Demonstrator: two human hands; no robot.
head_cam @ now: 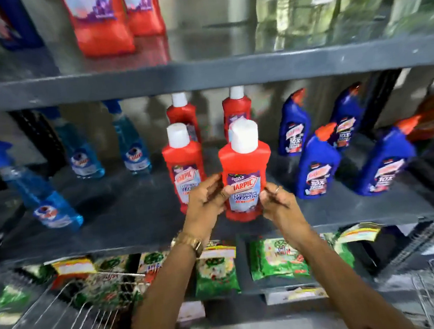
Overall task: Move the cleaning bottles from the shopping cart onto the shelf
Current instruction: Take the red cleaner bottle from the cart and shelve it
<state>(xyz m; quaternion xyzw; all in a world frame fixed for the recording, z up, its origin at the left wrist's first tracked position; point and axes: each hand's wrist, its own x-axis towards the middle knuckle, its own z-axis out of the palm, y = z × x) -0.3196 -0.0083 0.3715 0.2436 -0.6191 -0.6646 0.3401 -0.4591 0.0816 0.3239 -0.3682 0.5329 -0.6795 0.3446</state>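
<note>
A red cleaning bottle [244, 158] with a white cap stands upright at the front of the dark middle shelf [136, 221]. My left hand [206, 203] grips its lower left side and my right hand [276, 203] grips its lower right side. Another red bottle [182, 165] stands just left of it, and two more red bottles [182, 114] stand behind. The wire shopping cart [73, 313] shows at the bottom left, with its rim also at the bottom right.
Blue spray bottles [51, 205] stand on the left of the middle shelf, blue bottles with red caps [317, 164] on the right. Red refill pouches [102, 23] sit on the upper shelf. Green packets [216, 269] fill the lower shelf.
</note>
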